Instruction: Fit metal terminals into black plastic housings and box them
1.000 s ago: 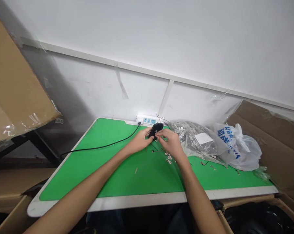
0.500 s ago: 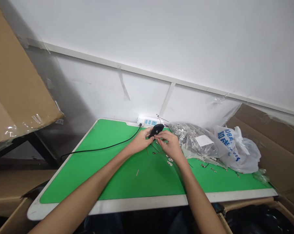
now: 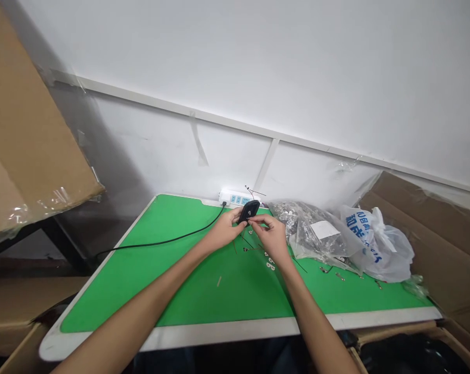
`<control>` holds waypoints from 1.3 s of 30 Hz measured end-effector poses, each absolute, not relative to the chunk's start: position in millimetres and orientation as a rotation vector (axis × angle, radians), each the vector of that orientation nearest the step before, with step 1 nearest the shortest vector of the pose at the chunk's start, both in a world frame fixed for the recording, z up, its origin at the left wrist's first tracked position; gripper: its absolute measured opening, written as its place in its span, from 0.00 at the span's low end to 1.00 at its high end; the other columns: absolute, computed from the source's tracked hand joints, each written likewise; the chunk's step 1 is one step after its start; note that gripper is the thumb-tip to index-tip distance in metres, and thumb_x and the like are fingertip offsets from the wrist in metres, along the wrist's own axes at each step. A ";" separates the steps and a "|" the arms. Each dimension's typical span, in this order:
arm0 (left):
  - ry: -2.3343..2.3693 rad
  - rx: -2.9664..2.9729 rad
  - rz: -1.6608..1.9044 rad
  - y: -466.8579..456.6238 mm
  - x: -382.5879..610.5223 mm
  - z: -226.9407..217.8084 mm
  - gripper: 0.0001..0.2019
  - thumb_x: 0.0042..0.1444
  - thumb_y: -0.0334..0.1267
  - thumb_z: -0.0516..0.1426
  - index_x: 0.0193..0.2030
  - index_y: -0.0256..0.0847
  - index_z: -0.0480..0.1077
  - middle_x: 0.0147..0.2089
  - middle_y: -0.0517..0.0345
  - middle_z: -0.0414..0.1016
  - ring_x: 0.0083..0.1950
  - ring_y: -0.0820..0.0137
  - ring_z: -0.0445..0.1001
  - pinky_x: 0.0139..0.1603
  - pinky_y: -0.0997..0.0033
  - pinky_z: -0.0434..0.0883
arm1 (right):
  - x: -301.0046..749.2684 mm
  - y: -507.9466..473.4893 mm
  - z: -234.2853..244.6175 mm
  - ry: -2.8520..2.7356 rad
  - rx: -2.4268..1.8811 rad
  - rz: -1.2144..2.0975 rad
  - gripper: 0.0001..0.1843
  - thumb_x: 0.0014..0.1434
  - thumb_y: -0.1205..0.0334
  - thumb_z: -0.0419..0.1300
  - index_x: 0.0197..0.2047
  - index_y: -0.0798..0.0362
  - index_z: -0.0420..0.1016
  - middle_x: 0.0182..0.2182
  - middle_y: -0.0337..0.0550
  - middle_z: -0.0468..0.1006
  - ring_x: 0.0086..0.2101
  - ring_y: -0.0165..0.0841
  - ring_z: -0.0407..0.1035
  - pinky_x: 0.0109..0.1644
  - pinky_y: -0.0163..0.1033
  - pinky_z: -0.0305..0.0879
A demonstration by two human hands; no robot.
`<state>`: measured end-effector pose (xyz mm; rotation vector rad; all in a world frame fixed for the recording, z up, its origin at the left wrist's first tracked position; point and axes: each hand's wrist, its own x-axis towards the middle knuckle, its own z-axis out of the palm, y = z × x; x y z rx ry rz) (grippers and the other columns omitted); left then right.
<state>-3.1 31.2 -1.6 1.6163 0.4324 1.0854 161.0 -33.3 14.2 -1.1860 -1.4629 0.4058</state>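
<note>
- Running across the lower frame, the green tabletop's pale edge [image 3: 219,331] is crossed by both forearms [image 3: 149,300].
- At centre, a black part [image 3: 249,209] is grasped by the left hand [image 3: 227,227]; its lower end is touched by the right hand's [image 3: 272,235] fingertips, whose grip cannot be told.
- Behind it, the far edge is occupied by a power strip [image 3: 225,196].
- Right of centre, room is taken up by a clear bag [image 3: 307,226] and a white bag [image 3: 389,252].
</note>
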 end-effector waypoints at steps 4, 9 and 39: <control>0.420 1.645 1.103 31.1 -2.6 -1.5 0.28 0.55 0.37 0.66 0.63 0.37 0.73 0.66 0.41 0.76 0.68 0.51 0.74 0.74 0.44 0.64 | 157.3 -34.2 14.3 -1.385 -1.162 0.461 0.09 0.55 0.53 0.68 0.32 0.49 0.83 0.35 0.46 0.86 0.37 0.41 0.80 0.37 0.42 0.76; 0.416 1.628 1.106 29.0 -2.1 1.5 0.26 0.55 0.36 0.65 0.62 0.38 0.74 0.64 0.42 0.78 0.66 0.52 0.75 0.74 0.45 0.65 | 156.5 -32.9 12.3 -1.359 -1.145 0.448 0.10 0.56 0.52 0.68 0.32 0.50 0.83 0.35 0.47 0.86 0.37 0.40 0.80 0.34 0.40 0.75; 0.391 0.851 1.104 17.3 -13.9 30.7 0.14 0.53 0.39 0.68 0.43 0.34 0.75 0.39 0.54 0.79 0.40 0.67 0.76 0.45 0.67 0.76 | 163.4 -26.7 9.8 -1.112 -1.052 0.464 0.18 0.58 0.46 0.69 0.40 0.53 0.81 0.36 0.48 0.85 0.36 0.37 0.80 0.35 0.40 0.78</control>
